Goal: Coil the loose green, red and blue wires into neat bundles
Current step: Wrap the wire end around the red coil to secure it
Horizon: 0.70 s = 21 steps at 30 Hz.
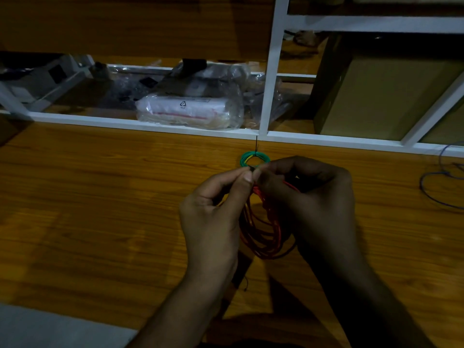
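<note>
Left hand [216,209]: pinching a small dark piece, probably a tie, between thumb and forefinger at the top of the red wire [263,229]; the dim light is making it hard to tell.
Right hand [308,204]: curling its fingers round the red loops and meeting the left fingertips at the same dark piece.
Red wire: hanging in loose loops between both hands, above the near middle of the table [100,209].
Green wire [254,158]: lying coiled and already tied on the table just beyond the hands.
Blue wire [437,182]: lying loose at the far right of the table, not yet coiled.
Risk: the red loops are sitting unevenly; if the pinch is slipping while the tie is closing, loops could be springing out and the bundle coming out untidy; poor light could be causing a missed tie end.
</note>
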Each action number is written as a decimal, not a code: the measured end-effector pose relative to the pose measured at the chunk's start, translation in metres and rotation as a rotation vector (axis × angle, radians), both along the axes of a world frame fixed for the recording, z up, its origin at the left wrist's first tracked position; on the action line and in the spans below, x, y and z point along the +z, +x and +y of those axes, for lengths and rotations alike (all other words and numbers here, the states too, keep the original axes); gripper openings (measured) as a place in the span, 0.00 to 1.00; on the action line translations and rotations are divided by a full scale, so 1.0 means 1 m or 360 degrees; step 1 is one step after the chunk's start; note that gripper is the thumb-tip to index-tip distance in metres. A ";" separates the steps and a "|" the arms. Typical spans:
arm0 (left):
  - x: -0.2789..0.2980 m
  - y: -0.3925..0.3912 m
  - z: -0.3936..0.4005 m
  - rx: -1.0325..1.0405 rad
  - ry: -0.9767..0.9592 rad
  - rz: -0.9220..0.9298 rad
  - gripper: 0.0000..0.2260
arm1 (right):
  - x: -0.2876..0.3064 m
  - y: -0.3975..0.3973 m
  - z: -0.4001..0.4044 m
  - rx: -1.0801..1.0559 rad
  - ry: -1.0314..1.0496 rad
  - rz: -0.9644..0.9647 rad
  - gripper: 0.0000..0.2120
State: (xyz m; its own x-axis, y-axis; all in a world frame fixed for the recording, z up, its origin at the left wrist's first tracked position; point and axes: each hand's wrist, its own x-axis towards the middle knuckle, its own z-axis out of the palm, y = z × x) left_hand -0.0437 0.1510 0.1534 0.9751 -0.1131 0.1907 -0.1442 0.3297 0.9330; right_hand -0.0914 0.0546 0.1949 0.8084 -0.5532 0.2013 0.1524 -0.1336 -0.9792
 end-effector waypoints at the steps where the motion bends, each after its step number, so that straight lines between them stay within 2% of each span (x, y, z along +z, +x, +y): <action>1: 0.001 0.000 0.000 -0.0010 -0.0015 0.0022 0.05 | 0.000 0.000 0.000 0.0006 0.0019 -0.0003 0.03; 7: 0.005 0.000 0.000 -0.0040 -0.0174 0.0136 0.05 | -0.001 0.000 0.004 -0.0047 0.0066 -0.0016 0.02; 21: 0.006 -0.002 0.000 -0.0057 -0.0169 0.0122 0.05 | -0.003 -0.001 0.004 -0.0040 0.0069 -0.0058 0.03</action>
